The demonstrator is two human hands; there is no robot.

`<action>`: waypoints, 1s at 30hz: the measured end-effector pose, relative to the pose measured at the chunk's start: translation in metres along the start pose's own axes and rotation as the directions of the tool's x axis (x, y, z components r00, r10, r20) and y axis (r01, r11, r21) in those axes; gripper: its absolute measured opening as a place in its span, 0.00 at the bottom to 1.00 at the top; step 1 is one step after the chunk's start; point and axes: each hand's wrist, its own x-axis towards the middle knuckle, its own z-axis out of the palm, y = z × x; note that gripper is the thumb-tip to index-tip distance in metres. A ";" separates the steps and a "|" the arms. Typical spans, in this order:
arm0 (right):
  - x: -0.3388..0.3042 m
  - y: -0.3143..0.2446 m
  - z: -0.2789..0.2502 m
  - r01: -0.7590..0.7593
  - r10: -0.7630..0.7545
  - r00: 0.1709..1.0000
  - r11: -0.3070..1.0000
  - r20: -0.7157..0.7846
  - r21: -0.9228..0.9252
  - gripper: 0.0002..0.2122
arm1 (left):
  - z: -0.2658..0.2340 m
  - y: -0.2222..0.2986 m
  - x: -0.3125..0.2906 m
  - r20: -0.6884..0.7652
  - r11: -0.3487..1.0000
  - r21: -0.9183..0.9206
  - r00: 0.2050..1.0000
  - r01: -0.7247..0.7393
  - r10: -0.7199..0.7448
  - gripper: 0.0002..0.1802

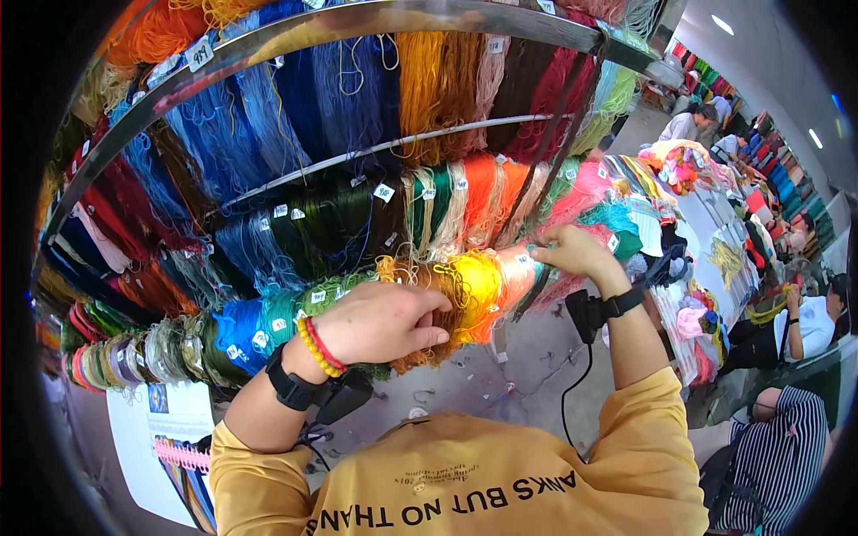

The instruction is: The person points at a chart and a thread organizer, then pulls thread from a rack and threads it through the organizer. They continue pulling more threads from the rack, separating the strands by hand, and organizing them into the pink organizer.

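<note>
My left hand (380, 320) reaches over the near row of the rack, its fingers curled around a brown thread hank (436, 284). Beside that hangs a bright yellow thread hank (478, 290), followed by a peach-orange thread hank (518, 279). My right hand (579, 252) is at the far side of the peach hank, with thumb and fingers pinched on dark green thread (538, 284). Part of what each hand grips is hidden behind the fingers. Small white tags hang on several hanks. Blue hanks (239, 330) lie along the row left of my left wrist.
A curved metal rail (384, 25) and a thinner bar (357, 154) carry upper rows of coloured hanks. At left below is a white board (134, 438) with a pink spiral binding. Tables with yarn (706, 259) and several people are on the right. A black cable (567, 393) hangs from my right wrist.
</note>
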 end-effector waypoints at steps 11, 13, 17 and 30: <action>0.007 -0.001 0.005 -0.054 0.030 0.996 0.949 0.080 0.311 0.09 | 0.016 -0.010 -0.025 -0.087 0.976 -0.216 0.996 0.012 -0.032 0.15; 0.006 -0.008 0.001 -0.092 0.060 0.993 0.932 0.100 0.350 0.08 | 0.019 -0.013 -0.029 -0.113 0.972 -0.234 0.993 0.006 -0.034 0.15; -0.001 -0.020 -0.044 -0.112 -0.099 0.953 0.762 0.286 0.638 0.06 | 0.020 -0.017 -0.039 -0.101 0.957 -0.286 0.992 0.047 -0.078 0.14; 0.031 0.001 -0.120 0.346 -0.061 0.876 0.770 -0.478 0.536 0.07 | 0.036 -0.017 -0.068 -0.140 0.919 -0.386 0.980 0.078 -0.142 0.14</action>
